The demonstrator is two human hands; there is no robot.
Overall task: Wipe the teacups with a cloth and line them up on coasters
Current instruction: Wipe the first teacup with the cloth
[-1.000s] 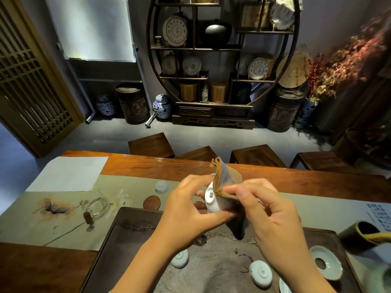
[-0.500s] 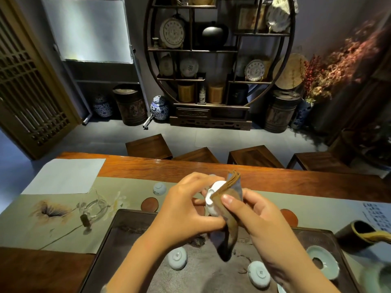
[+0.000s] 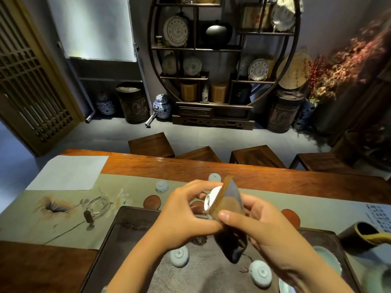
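The left hand (image 3: 186, 210) grips a small white porcelain teacup (image 3: 212, 200) by its side, tipped so its foot faces the camera, presumably to expose the wall for wiping. The right hand (image 3: 262, 227) pinches a brown folded cloth (image 3: 229, 210) against that cup, thumb pressing on top; the cloth's loose dark tail hangs down over the dark rectangular tea tray (image 3: 118, 240). The cup sits above the tray's far edge, over the desk (image 3: 254, 176). On the tray, nearer than the held cup, two pale upturned cups (image 3: 179, 255) wait. Beyond the tray, round brown coasters (image 3: 152, 201) lie on the green runner, with two more cups (image 3: 161, 186) farther back. The cloth hides the cup's mouth, and the hands cover at least one coaster.
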